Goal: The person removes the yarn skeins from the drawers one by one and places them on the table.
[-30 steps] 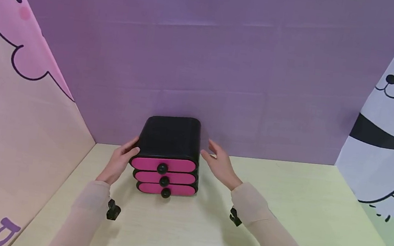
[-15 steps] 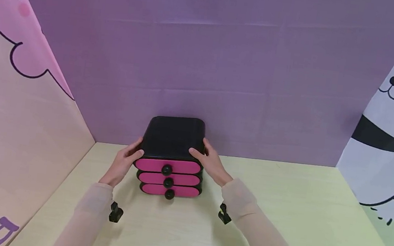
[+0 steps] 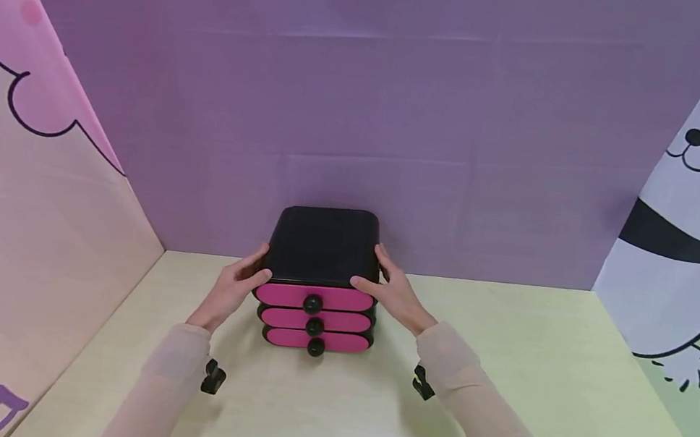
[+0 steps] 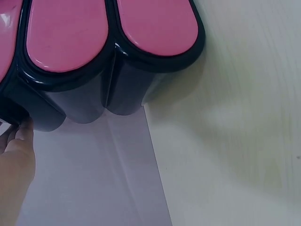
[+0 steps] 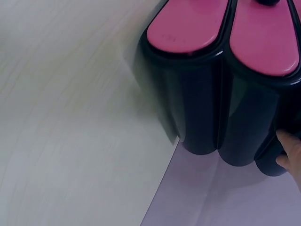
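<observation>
A small black drawer cabinet (image 3: 323, 248) stands on the table against the purple back wall in the head view. Its front has three pink drawers (image 3: 318, 319), each with a round black knob, all pushed in. My left hand (image 3: 231, 291) holds the cabinet's upper left side, its thumb at the top front edge. On the opposite side my right hand (image 3: 401, 298) grips likewise, thumb over the top edge and fingers along the side. Both wrist views show rounded black cabinet sides, with my left fingers (image 4: 21, 136) and right fingers (image 5: 288, 146) touching them.
The pale wood table (image 3: 502, 368) extends to both sides and in front of the cabinet. A purple wall (image 3: 364, 104) closes off the back. Printed side panels stand left (image 3: 28, 223) and right (image 3: 661, 300). A black wrist mount hangs under each sleeve.
My right hand has come in from the side and now touches the cabinet. The cabinet has shifted to the right along the wall, with my left hand following on its left side.
</observation>
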